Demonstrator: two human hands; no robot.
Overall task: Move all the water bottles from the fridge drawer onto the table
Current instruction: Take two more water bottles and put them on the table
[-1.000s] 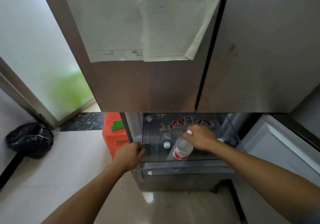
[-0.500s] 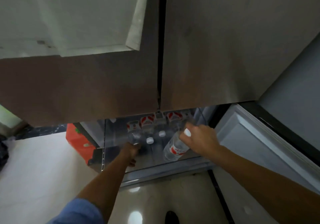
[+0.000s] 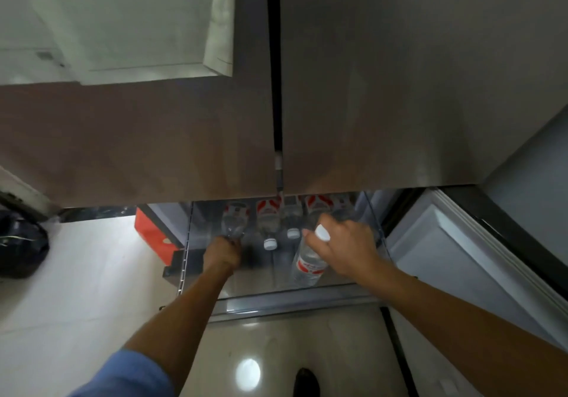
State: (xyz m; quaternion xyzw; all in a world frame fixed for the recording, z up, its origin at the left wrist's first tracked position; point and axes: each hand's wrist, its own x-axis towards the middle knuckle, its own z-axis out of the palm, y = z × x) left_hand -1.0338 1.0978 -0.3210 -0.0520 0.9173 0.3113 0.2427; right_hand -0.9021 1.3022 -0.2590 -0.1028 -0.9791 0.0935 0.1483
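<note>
The clear fridge drawer stands pulled out under the fridge doors. Several water bottles with red-and-white labels lie in it, caps toward me, among them one in the middle. My right hand grips the neck of one bottle, just below its white cap, and holds it tilted over the drawer's right side. My left hand reaches into the drawer's left side, and its fingers curl around the cap end of the leftmost bottle, hiding the cap.
The closed upper fridge doors hang right over the drawer and hide its back. An open lower door stands to the right. A red box and a black bag sit on the tiled floor at left.
My left hand left the drawer's front corner and went inside to the leftmost bottle. My right hand kept its bottle and raised it slightly. The view came closer to the fridge.
</note>
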